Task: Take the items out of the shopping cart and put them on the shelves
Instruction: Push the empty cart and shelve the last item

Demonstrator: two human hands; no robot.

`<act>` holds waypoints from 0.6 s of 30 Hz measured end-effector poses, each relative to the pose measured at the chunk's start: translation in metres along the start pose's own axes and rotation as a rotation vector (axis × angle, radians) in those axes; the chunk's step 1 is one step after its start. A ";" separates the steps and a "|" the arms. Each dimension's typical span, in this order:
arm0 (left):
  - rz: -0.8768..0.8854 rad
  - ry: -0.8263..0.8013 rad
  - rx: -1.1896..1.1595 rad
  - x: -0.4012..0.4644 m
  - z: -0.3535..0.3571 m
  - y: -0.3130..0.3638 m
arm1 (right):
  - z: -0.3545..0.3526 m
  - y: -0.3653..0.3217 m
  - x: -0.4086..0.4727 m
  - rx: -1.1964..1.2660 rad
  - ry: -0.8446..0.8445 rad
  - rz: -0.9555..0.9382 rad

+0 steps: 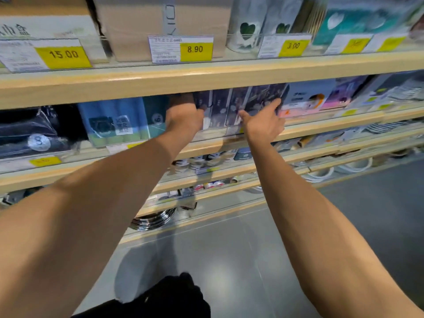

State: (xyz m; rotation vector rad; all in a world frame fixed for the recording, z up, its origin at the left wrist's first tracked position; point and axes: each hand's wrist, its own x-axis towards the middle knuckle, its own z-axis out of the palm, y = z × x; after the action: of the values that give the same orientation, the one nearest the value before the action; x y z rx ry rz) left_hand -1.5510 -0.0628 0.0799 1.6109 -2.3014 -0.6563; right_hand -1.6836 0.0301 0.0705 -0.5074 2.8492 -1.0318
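Both my arms reach into the second shelf [309, 125] from the top. A row of dark, flat packs [226, 106] stands upright there. My left hand [183, 118] is at the row's left end, its fingers tucked in behind the packs and hidden under the shelf board above. My right hand [263, 120] is at the row's right end, thumb out to the left, fingers laid against the last dark pack [263, 95]. The shopping cart is out of view.
Blue packs [114, 121] stand left of my left hand, and light packs with cartoon prints [307, 99] right of my right hand. The top shelf [206, 76] holds boxes behind yellow price tags. Lower shelves carry small goods, bowls and metal ware. Grey floor lies below.
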 end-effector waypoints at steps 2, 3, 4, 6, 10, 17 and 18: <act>0.002 -0.007 0.018 0.004 0.001 0.002 | 0.001 0.001 0.004 -0.010 0.005 -0.027; 0.009 -0.011 0.003 0.004 0.001 0.002 | 0.002 0.001 0.007 -0.001 -0.006 -0.032; 0.021 -0.002 -0.022 0.002 0.000 0.002 | 0.001 0.002 0.010 0.011 -0.017 -0.026; 0.032 0.037 -0.120 -0.004 0.002 -0.003 | 0.005 0.004 0.009 0.070 -0.005 0.019; 0.048 0.208 -0.364 -0.032 0.001 -0.035 | 0.027 -0.008 -0.036 0.348 0.274 -0.082; -0.229 0.532 -0.129 -0.046 -0.054 -0.153 | 0.082 -0.074 -0.128 0.129 -0.071 -0.418; -0.258 0.512 -0.100 -0.044 -0.064 -0.166 | 0.084 -0.079 -0.132 0.073 -0.073 -0.413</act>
State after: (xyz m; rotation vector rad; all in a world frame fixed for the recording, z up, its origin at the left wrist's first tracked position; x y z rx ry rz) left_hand -1.3704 -0.0824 0.0540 1.7910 -1.6921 -0.3462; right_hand -1.5217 -0.0346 0.0499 -1.1346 2.6894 -1.1357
